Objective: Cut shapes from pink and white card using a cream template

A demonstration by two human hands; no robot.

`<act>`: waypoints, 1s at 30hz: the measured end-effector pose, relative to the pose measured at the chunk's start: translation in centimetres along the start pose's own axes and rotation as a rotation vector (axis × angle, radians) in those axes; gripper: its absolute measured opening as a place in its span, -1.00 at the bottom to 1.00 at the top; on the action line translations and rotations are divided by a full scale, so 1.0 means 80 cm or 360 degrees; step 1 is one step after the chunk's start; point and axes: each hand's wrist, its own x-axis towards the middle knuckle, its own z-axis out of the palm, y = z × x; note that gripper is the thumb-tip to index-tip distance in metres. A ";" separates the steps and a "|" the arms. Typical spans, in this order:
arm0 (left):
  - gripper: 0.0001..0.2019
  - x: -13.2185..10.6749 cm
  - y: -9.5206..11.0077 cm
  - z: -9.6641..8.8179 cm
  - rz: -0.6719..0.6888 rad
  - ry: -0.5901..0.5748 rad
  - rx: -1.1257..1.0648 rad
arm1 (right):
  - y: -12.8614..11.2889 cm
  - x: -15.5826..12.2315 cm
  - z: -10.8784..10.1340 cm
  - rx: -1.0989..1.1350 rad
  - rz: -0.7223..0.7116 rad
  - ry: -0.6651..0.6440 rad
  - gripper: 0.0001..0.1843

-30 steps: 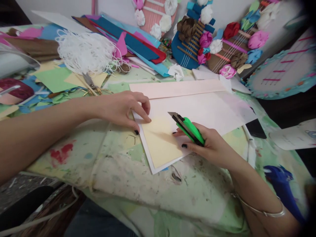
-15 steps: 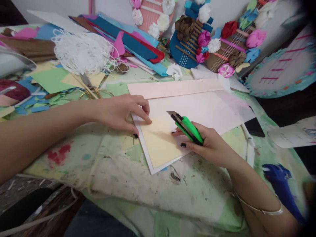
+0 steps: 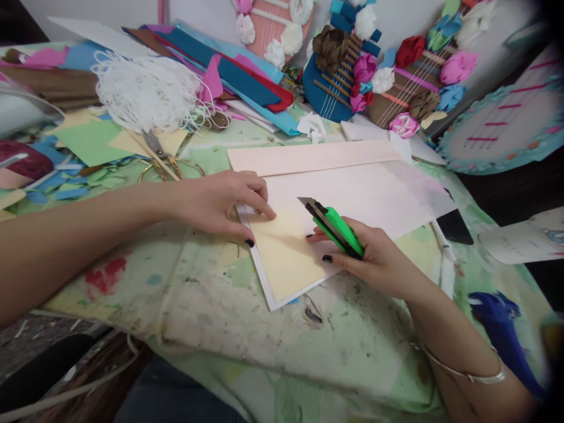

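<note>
A pale yellow sheet of paper (image 3: 286, 258) lies over the near left corner of a larger white sheet (image 3: 352, 188). My left hand (image 3: 224, 200) rests at the yellow sheet's left edge, its fingers spread and fingertips touching the paper. In my right hand (image 3: 374, 252) is a green utility knife (image 3: 339, 229), its blade out and pointing up and left, above the papers. The right fingertips reach the yellow sheet's right side. A folded pale pink strip (image 3: 312, 157) lies along the white sheet's far edge.
Gold-handled scissors (image 3: 165, 161) and a heap of white string (image 3: 147, 91) lie beyond my left hand. Paper guitars with crumpled flowers, one blue (image 3: 326, 88), lean against the wall. A dark blue object (image 3: 497, 323) lies at the right, a black item (image 3: 456, 226) nearer the papers.
My left hand has shifted slightly right, and the yellow sheet's left edge has moved a little right with it over the white sheet. The right hand and knife stay put.
</note>
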 end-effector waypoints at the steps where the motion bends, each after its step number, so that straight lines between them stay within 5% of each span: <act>1: -0.70 0.000 0.000 0.000 0.0006 0.0009 0.0001 | 0.000 0.000 0.000 0.0005 0.0000 -0.0002 -0.56; 30: -0.78 0.002 0.000 0.008 0.0087 0.0105 -0.0070 | 0.003 -0.001 0.001 0.0154 0.0007 0.0027 -0.60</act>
